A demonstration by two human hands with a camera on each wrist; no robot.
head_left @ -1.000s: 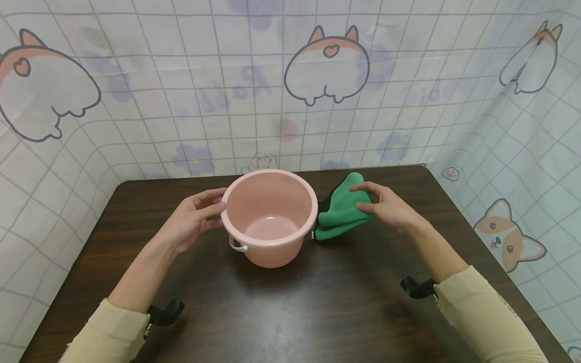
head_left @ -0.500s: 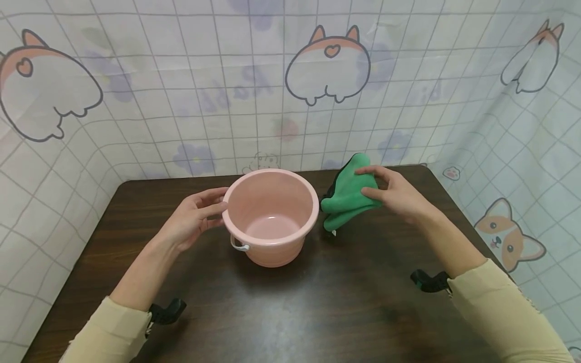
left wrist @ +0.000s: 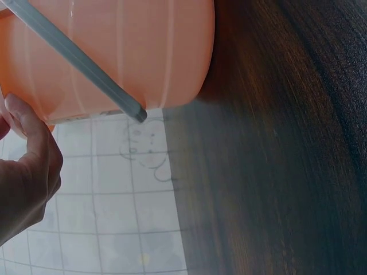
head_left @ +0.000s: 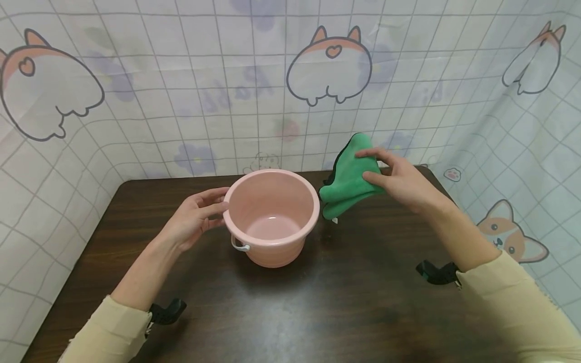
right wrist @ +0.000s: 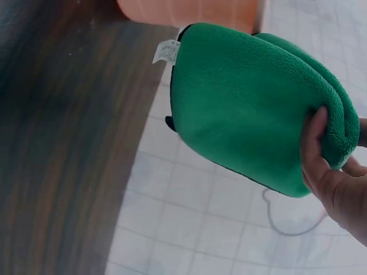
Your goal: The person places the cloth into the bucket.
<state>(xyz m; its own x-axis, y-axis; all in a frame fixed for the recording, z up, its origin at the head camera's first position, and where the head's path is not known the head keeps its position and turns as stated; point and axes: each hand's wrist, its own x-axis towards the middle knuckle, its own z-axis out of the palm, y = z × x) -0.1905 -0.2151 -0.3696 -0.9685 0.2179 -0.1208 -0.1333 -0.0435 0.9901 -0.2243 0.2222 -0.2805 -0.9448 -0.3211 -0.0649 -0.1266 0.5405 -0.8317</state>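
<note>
Now, right hand (head_left: 401,182) pinching a folded green plush cloth (head_left: 350,174) above the bench (head_left: 290,315), beside the pink bucket (head_left: 273,255), left hand (head_left: 188,220) gripping its rim, right wrist view revealing the cloth's printed white label (right wrist: 167,52), a speck from the head.

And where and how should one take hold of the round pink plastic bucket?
Probably best by the thick rim, from the left, where the left hand touches it. The bucket stands upright and its rim juts outward, giving an edge to pinch; on the right, a fuzzy green cloth hangs close.
</note>
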